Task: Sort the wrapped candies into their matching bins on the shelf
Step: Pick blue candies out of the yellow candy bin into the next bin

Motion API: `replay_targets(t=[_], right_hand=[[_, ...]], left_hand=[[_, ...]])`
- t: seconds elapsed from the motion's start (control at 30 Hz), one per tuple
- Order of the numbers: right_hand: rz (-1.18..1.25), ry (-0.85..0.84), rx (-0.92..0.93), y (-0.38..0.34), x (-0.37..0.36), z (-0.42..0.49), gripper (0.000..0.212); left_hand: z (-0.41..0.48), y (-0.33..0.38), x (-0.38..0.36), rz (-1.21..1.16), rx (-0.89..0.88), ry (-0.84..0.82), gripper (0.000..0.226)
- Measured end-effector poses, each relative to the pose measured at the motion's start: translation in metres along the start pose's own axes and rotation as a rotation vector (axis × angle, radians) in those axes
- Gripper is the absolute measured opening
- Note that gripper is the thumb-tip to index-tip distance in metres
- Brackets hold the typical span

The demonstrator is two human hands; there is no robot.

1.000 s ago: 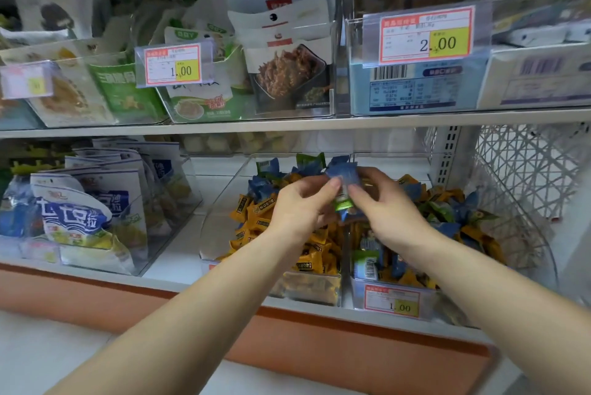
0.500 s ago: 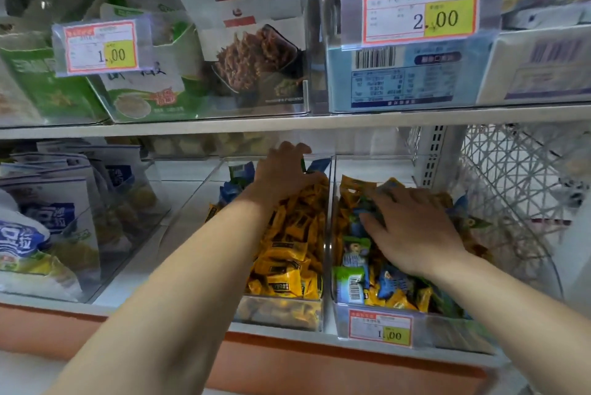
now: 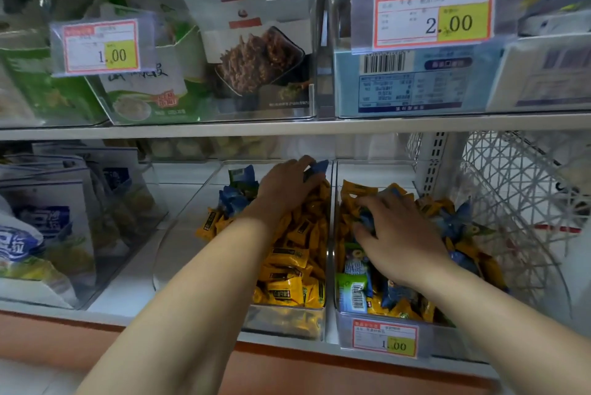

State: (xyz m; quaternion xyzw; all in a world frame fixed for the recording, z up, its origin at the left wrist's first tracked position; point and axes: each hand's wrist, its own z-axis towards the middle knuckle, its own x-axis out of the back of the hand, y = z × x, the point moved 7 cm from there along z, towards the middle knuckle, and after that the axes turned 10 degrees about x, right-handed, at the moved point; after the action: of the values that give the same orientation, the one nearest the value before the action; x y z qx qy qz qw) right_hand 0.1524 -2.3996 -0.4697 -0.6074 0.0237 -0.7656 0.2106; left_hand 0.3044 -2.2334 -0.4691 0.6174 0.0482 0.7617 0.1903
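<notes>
A price tag reading 1.00 (image 3: 101, 46) hung before green-and-white packets (image 3: 144, 91), beside a white pouch (image 3: 256, 55) picturing brown shredded food. To the right, a tag reading 2.00 (image 3: 433, 12) stood above a pale blue box (image 3: 412, 78) with a barcode. Blue-and-white bags (image 3: 41, 228) stood at lower left; a white lattice basket (image 3: 511, 196) sat at far right.

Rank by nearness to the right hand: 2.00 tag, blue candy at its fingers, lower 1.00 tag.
1. blue candy, pinched by the right hand.
2. lower 1.00 tag, low, toward the viewer.
3. 2.00 tag, high above.
</notes>
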Motion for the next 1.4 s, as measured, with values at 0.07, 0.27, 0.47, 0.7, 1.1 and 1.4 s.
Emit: replay_targets(t=[0.07, 0.27, 0.47, 0.7, 1.1, 1.4], right_hand=[[0.013, -0.005, 0.006, 0.0, -0.001, 0.0, 0.048], [0.059, 0.033, 0.005, 0.003, 0.007, 0.001, 0.048], [0.338, 0.234, 0.103, -0.027, 0.032, 0.002, 0.049], [1.194, 0.057, -0.285, -0.076, 0.01, -0.02, 0.052], [1.627, -0.029, -0.612, -0.068, 0.006, -0.06, 0.034], [0.34, 0.402, -0.017, -0.003, 0.063, -0.038, 0.024]], left_hand=[[0.002, 0.001, -0.003, -0.005, 0.002, 0.003, 0.032], [-0.011, -0.01, 0.034, -0.332, 0.097, 0.149, 0.015], [-0.07, -0.016, 0.071, -0.716, 0.27, 0.154, 0.021], [-0.144, 0.013, 0.076, -1.046, 0.419, 0.067, 0.028], [-0.197, 0.072, 0.064, -0.962, 0.245, 0.077, 0.013], [-0.196, 0.021, 0.089, -0.248, 0.047, 0.087, 0.032]])
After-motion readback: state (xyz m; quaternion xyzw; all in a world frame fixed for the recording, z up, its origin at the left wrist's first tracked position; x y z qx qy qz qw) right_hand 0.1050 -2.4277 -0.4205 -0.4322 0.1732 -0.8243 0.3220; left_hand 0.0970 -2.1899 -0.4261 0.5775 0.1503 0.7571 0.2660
